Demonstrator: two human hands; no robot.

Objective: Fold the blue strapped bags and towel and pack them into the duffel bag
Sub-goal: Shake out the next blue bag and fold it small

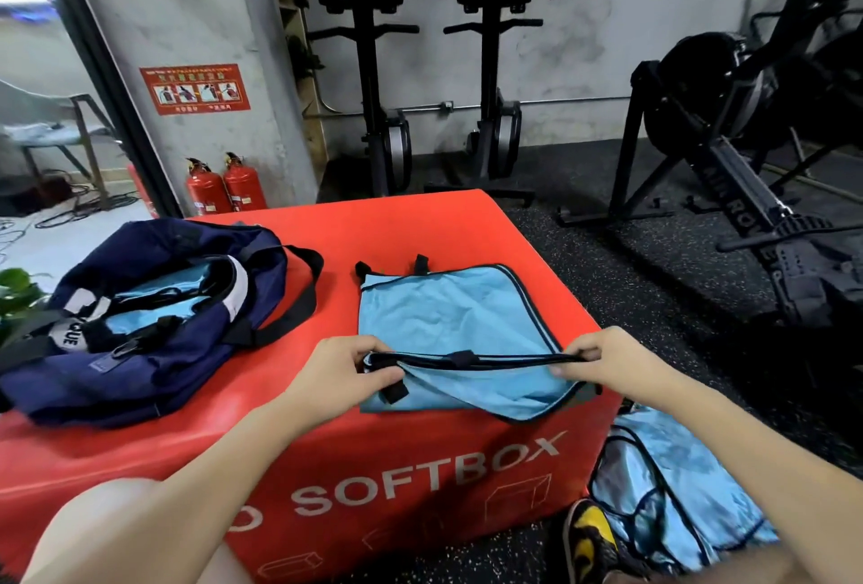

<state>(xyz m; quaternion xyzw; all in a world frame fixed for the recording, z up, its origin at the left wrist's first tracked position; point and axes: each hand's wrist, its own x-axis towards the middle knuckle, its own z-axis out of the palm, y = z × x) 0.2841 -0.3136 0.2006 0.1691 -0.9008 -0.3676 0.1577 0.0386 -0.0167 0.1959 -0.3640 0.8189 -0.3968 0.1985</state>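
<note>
A light blue bag with black trim and black straps [448,317] lies flat on the red soft box [411,228]. Its near edge is lifted off the box. My left hand [345,368] pinches that edge at its left corner, by a black strap loop. My right hand [602,361] pinches the same edge at the right end. The navy duffel bag [154,317] sits open at the left of the box, with light blue fabric [154,289] showing inside. More light blue bags [672,485] lie in a heap on the floor at the lower right.
Two red fire extinguishers [224,188] stand by the wall behind the box. Black rowing machines [383,69] stand upright at the back, and an exercise bike [728,116] fills the right. A yellow and black shoe [588,537] is beside the heap. A green plant [16,289] is at the left edge.
</note>
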